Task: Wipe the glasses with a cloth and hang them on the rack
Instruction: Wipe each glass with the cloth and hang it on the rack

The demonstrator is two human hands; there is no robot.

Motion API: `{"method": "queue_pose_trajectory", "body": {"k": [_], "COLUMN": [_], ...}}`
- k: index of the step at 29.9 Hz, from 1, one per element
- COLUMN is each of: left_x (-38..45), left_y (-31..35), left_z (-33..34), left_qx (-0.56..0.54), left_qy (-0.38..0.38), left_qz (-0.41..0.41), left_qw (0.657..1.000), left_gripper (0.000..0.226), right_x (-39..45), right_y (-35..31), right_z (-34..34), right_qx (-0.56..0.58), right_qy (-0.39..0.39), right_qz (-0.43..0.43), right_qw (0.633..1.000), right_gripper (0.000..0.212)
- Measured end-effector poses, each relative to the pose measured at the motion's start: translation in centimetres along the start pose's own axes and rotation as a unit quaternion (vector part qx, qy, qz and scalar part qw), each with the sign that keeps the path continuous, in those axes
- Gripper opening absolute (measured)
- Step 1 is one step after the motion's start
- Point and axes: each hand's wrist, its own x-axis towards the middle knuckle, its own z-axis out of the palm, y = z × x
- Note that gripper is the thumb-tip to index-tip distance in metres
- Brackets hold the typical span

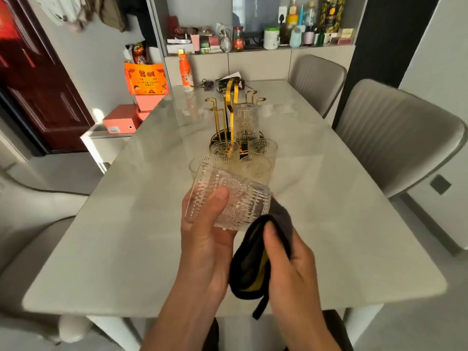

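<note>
My left hand (205,239) grips a ribbed clear glass (233,198), tilted on its side above the table. My right hand (286,259) holds a black cloth with yellow trim (250,264) just below and right of that glass, its upper edge touching the glass's base. Further back stands a gold rack (229,107) with one glass (245,122) hanging upside down on a prong. Several more glasses stand upright in front of the rack, among them one at the left (224,150) and one at the right (263,148).
The pale marble table (342,224) has grey chairs on the right (395,138) and left (30,198). An orange bottle (186,72), keys and a black box sit at its far end. A cluttered shelf (253,36) lines the back wall.
</note>
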Motion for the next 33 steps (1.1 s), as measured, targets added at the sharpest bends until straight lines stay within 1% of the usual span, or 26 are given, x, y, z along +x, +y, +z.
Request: {"method": "queue_pose_trajectory", "body": {"k": [2, 3, 4, 6, 8, 10, 11, 14, 15, 17, 20, 21, 22, 25, 27, 30, 31, 33], "left_x": [0.5, 0.7, 0.7, 0.1, 0.0, 0.2, 0.3, -0.1, -0.3, -0.4, -0.1, -0.2, -0.4, -0.6, -0.5, -0.2, -0.2, 0.0], "left_y": [0.5, 0.5, 0.3, -0.1, -0.1, 0.3, 0.4, 0.5, 0.6, 1.1, 1.6, 1.6, 1.5, 0.9, 0.8, 0.8, 0.8, 0.9], "left_z": [-0.1, -0.2, -0.3, -0.1, 0.1, 0.2, 0.1, 0.1, 0.2, 0.5, 0.6, 0.5, 0.4, -0.1, -0.3, -0.4, -0.5, -0.7], "left_qx": [0.003, 0.008, 0.015, 0.014, -0.026, -0.057, -0.06, -0.067, -0.08, -0.094, -0.083, -0.083, -0.09, -0.11, -0.108, -0.081, -0.08, -0.089], "left_qy": [0.025, 0.026, 0.017, -0.012, -0.028, -0.021, -0.019, -0.031, -0.034, -0.034, -0.03, -0.027, -0.03, -0.014, 0.001, 0.002, -0.006, -0.021], "left_qz": [-0.001, -0.001, -0.001, -0.007, -0.05, -0.1, -0.109, -0.075, -0.061, -0.055, -0.091, -0.099, -0.098, -0.074, -0.065, -0.087, -0.091, -0.077], "left_qw": [1.0, 1.0, 1.0, 1.0, 0.998, 0.993, 0.992, 0.994, 0.994, 0.993, 0.992, 0.991, 0.991, 0.991, 0.992, 0.993, 0.993, 0.993], "left_gripper": [0.111, 0.105, 0.101, 0.101, 0.099, 0.086, 0.077, 0.056, 0.056, 0.064, 0.084, 0.088, 0.088, 0.078, 0.079, 0.083, 0.081, 0.072], "right_x": [-0.7, -0.6, -0.2, 0.5, 0.0, -0.9, -1.1, 0.4, 0.8, 0.1, -1.5, -1.3, -0.8, 0.5, -0.3, -1.6, -1.4, -0.2], "right_y": [0.1, 0.3, 0.2, 0.0, 0.1, 0.2, 0.1, -0.5, -0.8, -0.7, -0.2, -0.1, -0.2, -0.6, -0.3, 0.5, 0.3, -0.2], "right_z": [0.6, 0.6, 0.5, 0.2, 0.4, 1.2, 1.4, 1.0, 0.9, 1.3, 2.4, 2.4, 2.2, 1.3, 1.6, 2.6, 2.6, 2.1], "right_qx": [-0.008, -0.005, 0.004, 0.02, -0.007, -0.05, -0.075, -0.105, -0.103, -0.127, -0.208, -0.227, -0.23, -0.176, -0.206, -0.299, -0.296, -0.26], "right_qy": [-0.014, -0.009, 0.004, 0.031, 0.017, -0.005, -0.008, 0.008, 0.012, 0.005, -0.013, -0.015, -0.016, -0.005, -0.002, -0.003, -0.005, -0.007], "right_qz": [-0.007, -0.007, -0.003, -0.005, -0.022, -0.035, -0.04, -0.054, -0.059, -0.076, -0.135, -0.153, -0.156, -0.117, -0.123, -0.173, -0.169, -0.13], "right_qw": [1.0, 1.0, 1.0, 0.999, 1.0, 0.998, 0.996, 0.993, 0.993, 0.989, 0.969, 0.962, 0.96, 0.977, 0.971, 0.938, 0.94, 0.957], "right_gripper": [0.031, 0.029, 0.029, 0.042, 0.045, 0.05, 0.054, 0.054, 0.054, 0.056, 0.062, 0.062, 0.061, 0.053, 0.054, 0.06, 0.06, 0.056]}}
